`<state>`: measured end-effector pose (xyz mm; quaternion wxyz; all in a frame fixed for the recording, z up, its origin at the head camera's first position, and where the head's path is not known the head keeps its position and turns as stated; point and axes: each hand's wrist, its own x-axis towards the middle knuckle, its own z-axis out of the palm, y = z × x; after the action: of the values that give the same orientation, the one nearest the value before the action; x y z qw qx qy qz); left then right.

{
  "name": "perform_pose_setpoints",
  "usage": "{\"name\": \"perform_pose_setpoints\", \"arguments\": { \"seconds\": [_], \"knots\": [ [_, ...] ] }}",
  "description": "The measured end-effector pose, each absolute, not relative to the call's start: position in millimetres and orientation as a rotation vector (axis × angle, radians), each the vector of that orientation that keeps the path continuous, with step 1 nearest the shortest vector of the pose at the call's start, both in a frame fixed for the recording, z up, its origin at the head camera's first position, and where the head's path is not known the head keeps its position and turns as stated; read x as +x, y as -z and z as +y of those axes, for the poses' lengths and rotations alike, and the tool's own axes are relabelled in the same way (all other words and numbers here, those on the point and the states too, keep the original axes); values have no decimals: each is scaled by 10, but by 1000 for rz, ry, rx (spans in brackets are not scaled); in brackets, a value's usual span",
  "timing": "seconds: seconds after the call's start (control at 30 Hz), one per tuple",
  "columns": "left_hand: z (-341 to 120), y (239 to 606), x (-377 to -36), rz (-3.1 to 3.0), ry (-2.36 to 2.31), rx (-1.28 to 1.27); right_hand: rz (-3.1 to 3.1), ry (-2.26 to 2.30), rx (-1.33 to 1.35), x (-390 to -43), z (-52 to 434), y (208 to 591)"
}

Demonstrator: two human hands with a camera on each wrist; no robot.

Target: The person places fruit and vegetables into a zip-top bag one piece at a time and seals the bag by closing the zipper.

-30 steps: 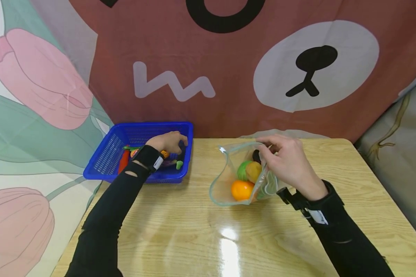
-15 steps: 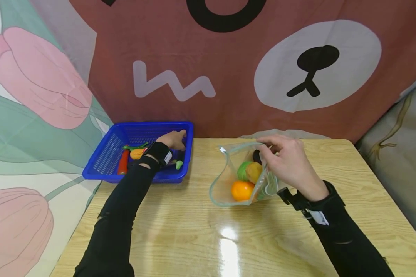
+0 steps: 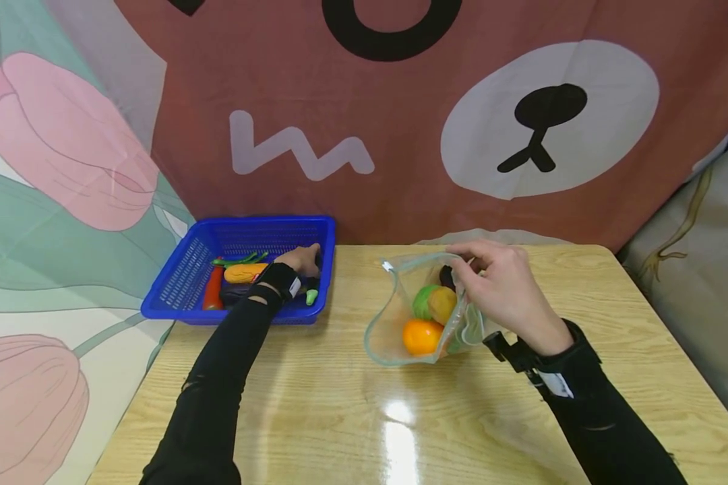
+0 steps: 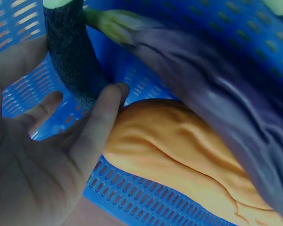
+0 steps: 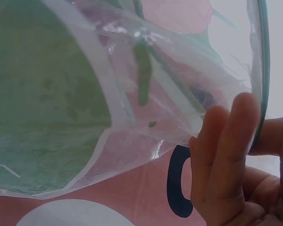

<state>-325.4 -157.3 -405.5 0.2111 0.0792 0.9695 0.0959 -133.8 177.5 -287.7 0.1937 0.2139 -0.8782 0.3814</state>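
Observation:
My left hand (image 3: 301, 261) is inside the blue basket (image 3: 329, 232) at its right end. In the left wrist view its thumb and fingers lie on either side of a dark eggplant (image 4: 70, 52) with a pale green end, gripping it. A long purple eggplant (image 4: 184, 70) and a wrinkled orange vegetable (image 4: 165, 146) lie close beside these fingers. My right hand (image 3: 500, 283) pinches the rim of a clear zip bag (image 3: 381, 333), holding its mouth apart. Through the plastic show an orange (image 3: 421, 337), a green round item (image 3: 423, 303), a yellowish-brown fruit (image 3: 442, 304) and something dark.
At the basket's left lie a red-orange carrot-like vegetable (image 3: 214, 288), a yellow-orange vegetable (image 3: 243, 273), green peppers (image 3: 236, 259) and another dark vegetable (image 3: 233, 293). The wooden table (image 3: 315, 404) meets a printed cloth (image 3: 394, 195) at the back.
My left hand has shifted right and slightly toward me within the basket, uncovering more of the vegetables at the left. The right hand keeps its hold on the bag.

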Motion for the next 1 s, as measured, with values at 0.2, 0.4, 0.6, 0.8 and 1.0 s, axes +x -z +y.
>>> {"name": "perform_pose_setpoints", "arguments": {
  "seconds": [0.2,0.4,0.6,0.8,1.0],
  "knots": [
    [-1569,4155,-3253,2669,-230,219,-2463,-1069,608,-1339,1781,2898],
    [-1552,4144,-3262,2684,-226,226,-2460,-1057,606,-1343,1791,2903],
    [-1537,3966,-3229,2715,-256,300,-2465,-1055,598,-1333,1808,2893],
    [-1605,3747,-3187,2762,-368,314,-2462,-1038,610,-1336,1811,2896],
    [-1712,3500,-3032,2886,-442,385,-2459,-1048,619,-1334,1810,2912]
  ]
}}
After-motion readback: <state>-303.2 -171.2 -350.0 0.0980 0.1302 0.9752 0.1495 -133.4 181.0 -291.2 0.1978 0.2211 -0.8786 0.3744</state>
